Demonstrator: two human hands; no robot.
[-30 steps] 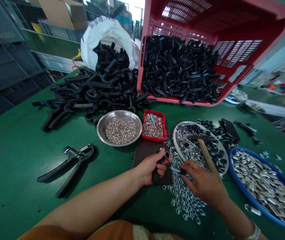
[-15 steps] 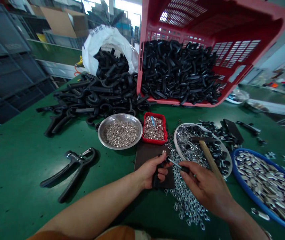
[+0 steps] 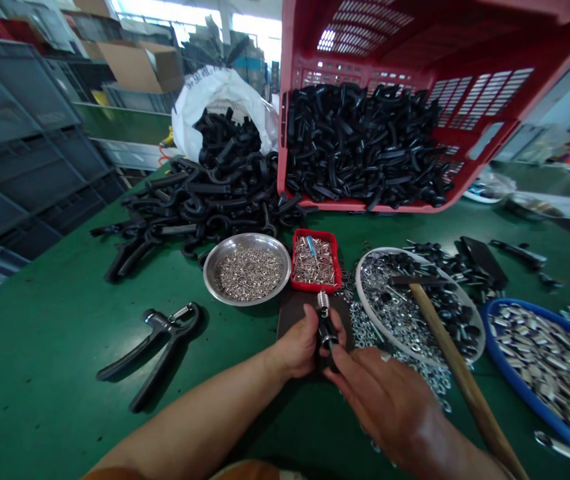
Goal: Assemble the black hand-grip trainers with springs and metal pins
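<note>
My left hand point(image 3: 299, 343) is closed around a black plastic hand-grip handle point(image 3: 325, 328) above the dark block point(image 3: 289, 310). A silver coil spring point(image 3: 323, 302) stands out from the handle's far end. My right hand point(image 3: 389, 393) pinches the near end of a thin metal bolt point(image 3: 331, 345) that runs into the handle; the bolt's black knob is hidden by the fingers. On the left of the table lies an assembled black hand gripper point(image 3: 165, 347) with its spring showing.
A steel bowl point(image 3: 209, 283) and a red tray point(image 3: 337, 267) hold small metal pins. A hammer point(image 3: 457, 363) rests across a white basin point(image 3: 362, 293) of bolts. Right of it, a blue basin point(image 3: 497, 353) holds metal pieces. Behind, a red crate point(image 3: 281, 153) and loose handles point(image 3: 195, 193) crowd the table.
My right hand has swung in and toward me, bringing the bolt to the near side of the handle. A spring now shows at the far end. The view has shifted slightly left.
</note>
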